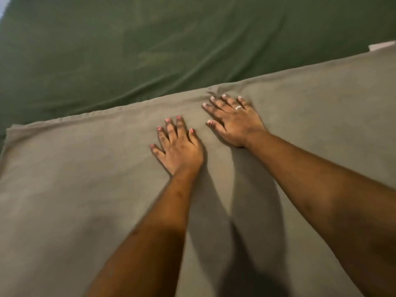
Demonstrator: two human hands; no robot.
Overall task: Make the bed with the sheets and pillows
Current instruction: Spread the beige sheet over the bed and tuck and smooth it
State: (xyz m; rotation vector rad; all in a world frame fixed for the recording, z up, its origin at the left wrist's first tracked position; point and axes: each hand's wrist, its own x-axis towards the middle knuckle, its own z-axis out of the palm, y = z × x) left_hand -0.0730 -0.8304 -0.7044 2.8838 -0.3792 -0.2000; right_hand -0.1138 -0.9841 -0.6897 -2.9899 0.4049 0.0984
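A grey-tan top sheet (75,189) covers the near part of the bed, and its hemmed far edge runs diagonally from lower left to upper right. Beyond that edge lies the dark green fitted sheet (150,43). My left hand (179,146) lies flat on the grey sheet with its fingers spread. My right hand (233,121), wearing a ring, presses flat just below the hem, where the cloth bunches into small wrinkles at the fingertips. No pillow is in view.
A small white object (382,46) shows at the right edge, past the bed. The green sheet has shallow creases across its middle. A pale strip shows at the top left corner.
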